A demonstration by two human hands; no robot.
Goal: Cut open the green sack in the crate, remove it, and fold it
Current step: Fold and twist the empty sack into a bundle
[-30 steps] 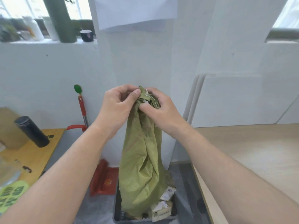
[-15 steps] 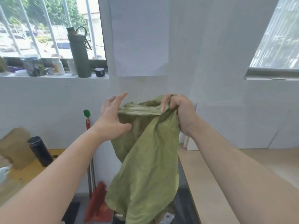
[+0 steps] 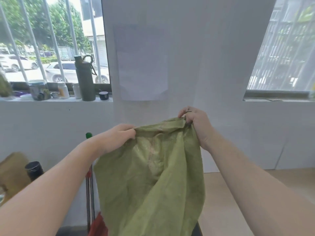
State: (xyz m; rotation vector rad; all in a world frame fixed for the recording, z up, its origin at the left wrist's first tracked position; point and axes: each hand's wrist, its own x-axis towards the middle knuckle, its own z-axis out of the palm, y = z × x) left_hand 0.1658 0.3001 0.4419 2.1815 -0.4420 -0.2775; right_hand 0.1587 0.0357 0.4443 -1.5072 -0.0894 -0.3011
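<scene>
The green woven sack (image 3: 153,181) hangs in front of me, lifted high, its top edge stretched between my two hands. My left hand (image 3: 117,138) grips the sack's top left corner with curled fingers. Higher up, my right hand (image 3: 196,123) clutches the top right corner. The sack's lower end runs out of the bottom of the view. The crate is hidden behind the sack and below the frame.
A light wooden table (image 3: 238,201) lies to the right. A red-handled tool (image 3: 89,176) leans on the white wall at left, beside a black cylinder (image 3: 34,169). A green bottle (image 3: 85,79) and small jars stand on the windowsill.
The sack has risen out of the crate and its bunched mouth is now spread wide. My left hand went from open fingers to a grip on the left corner. The view tilted up.
</scene>
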